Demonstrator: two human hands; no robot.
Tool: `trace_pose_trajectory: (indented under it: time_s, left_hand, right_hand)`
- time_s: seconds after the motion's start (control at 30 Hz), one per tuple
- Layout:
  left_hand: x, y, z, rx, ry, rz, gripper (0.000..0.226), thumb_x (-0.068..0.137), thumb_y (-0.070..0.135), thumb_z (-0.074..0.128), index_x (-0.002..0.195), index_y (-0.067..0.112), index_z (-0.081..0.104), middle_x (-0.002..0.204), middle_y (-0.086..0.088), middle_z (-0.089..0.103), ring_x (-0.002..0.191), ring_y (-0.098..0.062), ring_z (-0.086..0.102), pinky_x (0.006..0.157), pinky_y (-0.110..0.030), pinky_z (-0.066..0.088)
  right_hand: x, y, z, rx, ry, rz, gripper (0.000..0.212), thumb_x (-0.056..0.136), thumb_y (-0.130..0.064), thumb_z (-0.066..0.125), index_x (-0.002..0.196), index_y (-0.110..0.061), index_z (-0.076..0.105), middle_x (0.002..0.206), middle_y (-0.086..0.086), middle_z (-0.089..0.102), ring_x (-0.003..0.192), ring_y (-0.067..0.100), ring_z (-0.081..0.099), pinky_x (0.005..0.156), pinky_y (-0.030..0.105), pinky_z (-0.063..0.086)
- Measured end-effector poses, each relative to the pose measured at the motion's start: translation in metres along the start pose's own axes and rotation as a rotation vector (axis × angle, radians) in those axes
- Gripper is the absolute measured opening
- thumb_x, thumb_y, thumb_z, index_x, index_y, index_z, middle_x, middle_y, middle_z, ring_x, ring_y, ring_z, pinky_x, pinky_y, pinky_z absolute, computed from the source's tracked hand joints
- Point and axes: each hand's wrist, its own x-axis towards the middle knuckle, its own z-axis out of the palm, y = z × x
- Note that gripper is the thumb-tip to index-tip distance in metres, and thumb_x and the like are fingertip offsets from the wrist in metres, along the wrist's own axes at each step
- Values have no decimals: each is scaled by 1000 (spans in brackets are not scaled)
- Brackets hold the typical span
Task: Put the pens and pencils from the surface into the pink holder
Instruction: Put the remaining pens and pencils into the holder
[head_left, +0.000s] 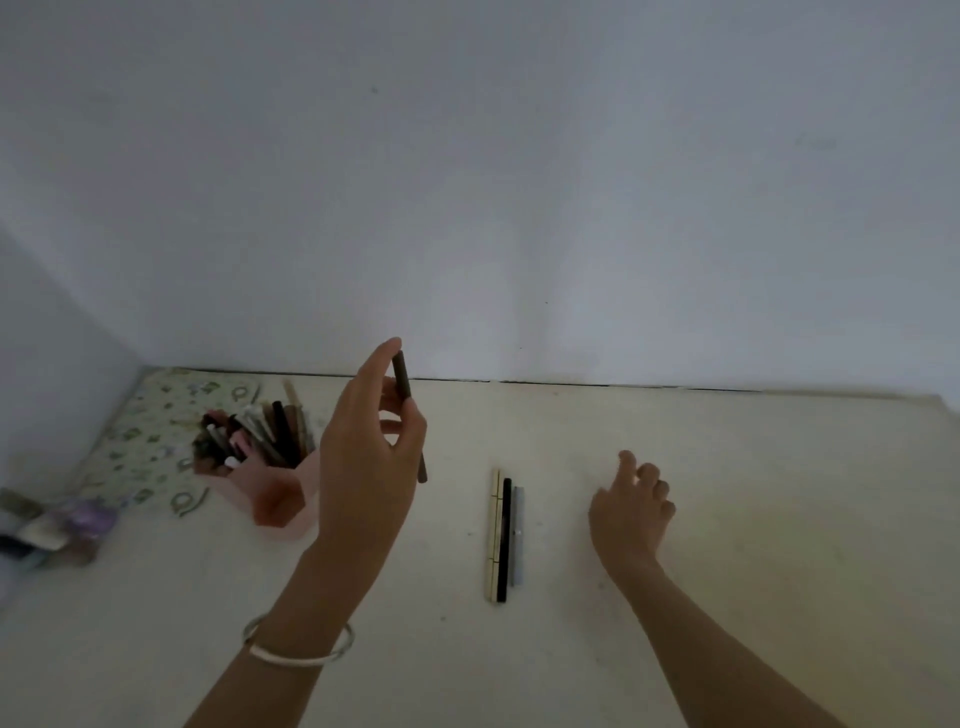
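- The step in hand looks like the carry: the left hand (371, 457) is raised above the surface (727, 519) with 1 dark brown pencil (410, 415) pinched in it, just right of the pink holder (283, 499).
- The left fingers (387, 358) are closed on the pencil, thumb against 1 side and fingertips on the other; the pencil stands nearly upright, its lower end hanging clear of the surface.
- The pink holder stands toward the far left corner of the surface, already crowded with pens and pencils, partly on a patterned mat (150, 441).
- The next move calls for swinging the pencil left over the holder's mouth and finding a gap among the crowded stems before letting go; a tip caught on a neighbour could leave it propped out.
- 3 items remain on the surface near its middle, lying side by side and touching: a cream pencil (493, 535), a black pen (503, 540) and a grey pen (517, 535), though blur makes their kind uncertain.
- The right hand (631, 514) hovers just right of those 3, its fingers loosely curled and apart, holding nothing.
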Motion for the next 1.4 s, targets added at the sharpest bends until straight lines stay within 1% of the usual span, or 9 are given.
trace_pose_trajectory:
  time_s: [0.1,0.23,0.43,0.57,0.73,0.83,0.93,1.17,1.4]
  left_hand:
    - [-2,-5,-9,12,16,-22,50,92,8,54,137,27,46,100,9,59,90,-2,60,73,-12,53]
    - [0,-13,-27,3,107,-72,49,93,8,56,136,29,45,99,9,59,89,-4,61,73,-9,52]
    - [12,-51,-75,175,349,-184,43,87,9,60,127,22,49,114,-2,59,89,-17,65,75,-44,58]
    - [12,-73,-81,259,357,-238,40,89,11,60,126,21,47,112,-4,62,90,-19,65,77,-41,57]
    - [13,-94,-68,414,243,-220,34,91,15,62,123,16,51,104,-7,66,89,-25,64,78,-36,49]
    - [12,-107,-64,756,148,-163,27,83,15,71,109,15,63,99,-7,68,100,-31,61,87,-42,43]
    - [8,-112,-65,909,117,-117,22,79,18,73,101,14,71,123,-11,62,124,-34,50,99,-47,35]
    - [17,-92,-102,639,408,-83,41,77,5,59,117,9,62,124,-13,58,119,-34,49,100,-45,38]
    - [12,-88,-122,513,424,-40,44,75,-7,59,118,4,60,116,-15,60,113,-27,47,98,-34,37]
  right_hand:
    - [1,9,6,15,-58,61,39,99,-18,39,138,-14,32,124,17,45,111,35,49,91,43,46]
    - [-1,-8,5,235,-77,-55,49,97,0,32,145,-10,29,121,21,48,104,37,53,85,41,46]
    - [-9,-112,-56,794,237,-399,43,102,-9,39,144,-14,38,106,6,51,84,10,50,73,22,41]
    - [-24,-163,-91,961,342,-545,50,103,-9,40,150,-20,29,97,-4,45,82,-7,47,71,5,40]
    - [-41,-187,-103,1100,314,-617,47,100,-4,43,145,-19,36,95,6,52,84,11,52,74,10,43]
    - [-49,-192,-98,1139,286,-633,45,99,-5,44,142,-18,37,93,9,56,83,13,55,74,7,42]
    - [-58,-199,-93,1189,252,-628,43,98,-6,46,137,-24,38,90,5,60,83,9,58,76,7,43]
    - [-89,-243,-72,1174,134,-777,37,97,-9,51,128,-26,39,91,-6,60,83,2,62,77,14,52]
    - [-101,-262,-28,858,8,-881,27,98,-12,52,121,-22,43,94,1,62,83,20,61,75,41,55]
